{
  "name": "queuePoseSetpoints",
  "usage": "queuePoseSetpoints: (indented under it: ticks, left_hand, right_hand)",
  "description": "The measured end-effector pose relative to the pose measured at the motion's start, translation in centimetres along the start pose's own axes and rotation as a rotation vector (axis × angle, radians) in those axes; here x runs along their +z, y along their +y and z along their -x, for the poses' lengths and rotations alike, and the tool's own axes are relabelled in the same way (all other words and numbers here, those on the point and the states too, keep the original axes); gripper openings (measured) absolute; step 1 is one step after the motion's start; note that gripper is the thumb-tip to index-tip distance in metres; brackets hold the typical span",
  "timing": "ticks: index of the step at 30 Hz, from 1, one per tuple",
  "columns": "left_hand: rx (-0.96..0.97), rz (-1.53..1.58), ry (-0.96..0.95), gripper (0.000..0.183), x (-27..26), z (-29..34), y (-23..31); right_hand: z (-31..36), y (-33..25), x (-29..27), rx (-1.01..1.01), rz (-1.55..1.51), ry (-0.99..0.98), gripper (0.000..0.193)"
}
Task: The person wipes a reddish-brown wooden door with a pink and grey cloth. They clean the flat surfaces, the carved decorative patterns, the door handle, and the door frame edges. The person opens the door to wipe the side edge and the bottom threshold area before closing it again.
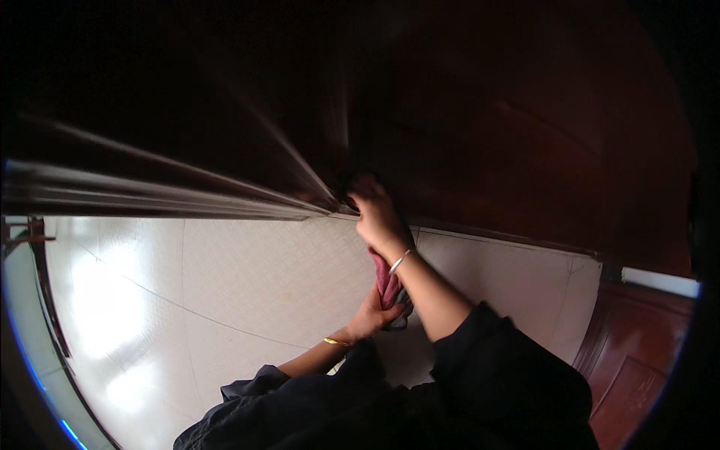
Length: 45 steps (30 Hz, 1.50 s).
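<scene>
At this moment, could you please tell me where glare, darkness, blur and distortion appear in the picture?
Head view: strong white glare on the pale floor, at left; dark red-brown wooden panel dim, upper left nearly black; right hand with fingers blurred and dim; left hand and pink cloth clearer; edges bending near the fisheye rim, corners dark.
</scene>
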<state>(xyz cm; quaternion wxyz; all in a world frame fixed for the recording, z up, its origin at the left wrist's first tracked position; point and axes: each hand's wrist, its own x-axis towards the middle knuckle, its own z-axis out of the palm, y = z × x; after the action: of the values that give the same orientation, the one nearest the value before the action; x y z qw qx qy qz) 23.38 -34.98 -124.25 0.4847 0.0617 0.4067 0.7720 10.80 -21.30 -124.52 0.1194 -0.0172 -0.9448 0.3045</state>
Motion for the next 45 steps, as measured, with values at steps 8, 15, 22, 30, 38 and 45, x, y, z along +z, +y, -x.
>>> queuePoseSetpoints:
  ticks: [8, 15, 22, 30, 38, 45]
  left_hand:
    - [-0.086, -0.08, 0.014, 0.073, -0.3, 0.5, 0.4]
    - [-0.095, -0.09, 0.012, 0.075, -0.3, 0.3, 0.6]
    - [-0.11, -0.126, 0.059, 0.074, 0.5, 0.3, 1.2]
    - [-0.134, -0.085, 0.058, 0.065, 1.4, 0.0, 2.1]
    - [-0.171, 0.042, 0.127, 0.071, 0.7, 0.6, 1.3]
    - [-0.392, -0.193, -0.086, 0.055, 0.4, 1.0, 1.4]
  right_hand:
    - [1.7, -0.2, -0.6, 0.003, 0.078, 0.028, 0.049]
    - [-0.1, -2.1, -1.1, 0.205, -0.087, 0.015, 0.02]
    - [2.1, -1.0, -0.4, 0.014, 0.039, 0.165, 0.031]
    - [1.1, -1.8, -1.3, 0.109, -0.099, -0.05, 0.033]
    - [0.7, -2.6, 0.4, 0.086, 0.05, 0.259, 0.033]
    - [5.9, -2.1, 1.3, 0.238, -0.818, 0.02, 0.045]
